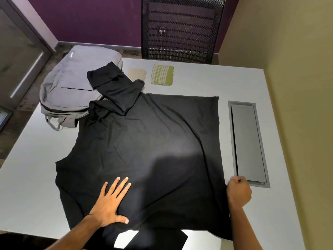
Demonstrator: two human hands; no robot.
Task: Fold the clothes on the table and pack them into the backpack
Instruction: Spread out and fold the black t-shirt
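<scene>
A black long-sleeved shirt [147, 147] lies spread across the grey table [27, 186], one sleeve folded up toward the back left. My left hand [111, 202] presses flat on the shirt's near part with fingers straight. My right hand [237, 191] is curled at the shirt's right edge and grips the fabric there. The grey backpack [72, 83] lies at the table's back left corner, partly under the sleeve. Two small folded cloths lie beyond the shirt: a beige one [137, 73] and a green striped one [162, 74].
A black mesh chair [182, 27] stands behind the table's far edge. A recessed grey cable hatch [248, 143] is set in the table right of the shirt. A beige wall [297, 87] runs along the right side. The shirt's near hem hangs over the front edge.
</scene>
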